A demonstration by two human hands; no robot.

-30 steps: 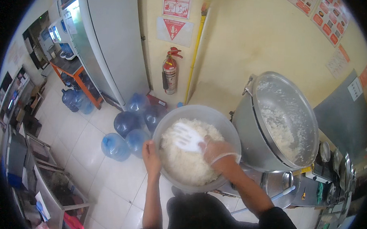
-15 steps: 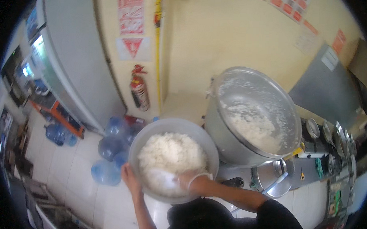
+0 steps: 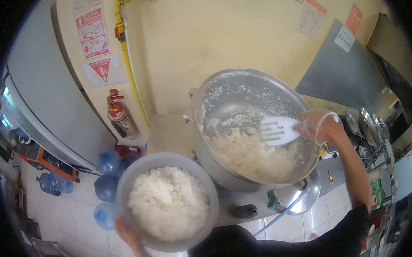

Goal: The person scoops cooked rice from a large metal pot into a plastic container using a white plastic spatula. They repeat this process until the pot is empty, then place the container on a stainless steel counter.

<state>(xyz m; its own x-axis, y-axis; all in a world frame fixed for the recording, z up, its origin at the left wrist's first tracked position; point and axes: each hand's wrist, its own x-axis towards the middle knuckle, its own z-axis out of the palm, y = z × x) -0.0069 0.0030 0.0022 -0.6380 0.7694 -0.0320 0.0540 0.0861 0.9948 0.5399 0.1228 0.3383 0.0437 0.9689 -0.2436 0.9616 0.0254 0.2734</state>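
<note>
My right hand (image 3: pixel 317 124), in a clear thin glove, grips a white slotted rice paddle (image 3: pixel 279 131) by its handle. The blade is over the rice (image 3: pixel 255 156) inside a large, tilted metal pot (image 3: pixel 213 163). Grains cling to the pot's inner wall. To the left of the pot, a round grey basin (image 3: pixel 123 196) holds a big heap of white rice (image 3: pixel 168 205). My left hand (image 3: pixel 129 233) holds this basin at its near left side; some of the fingers are hidden by it.
Blue water jugs (image 3: pixel 106 188) stand on the floor left of the basin. A fire extinguisher (image 3: pixel 121 118) hangs on the wall beside a yellow pipe (image 3: pixel 134 81). At the right are a metal lid (image 3: pixel 309 197), a pale blue hose (image 3: pixel 282 214), a dark bottle (image 3: pixel 245 211) and several pans (image 3: pixel 369 128).
My right hand has lifted the paddle out of the basin and moved it right, over the pot. My left hand stays on the basin. The view has shifted to the right.
</note>
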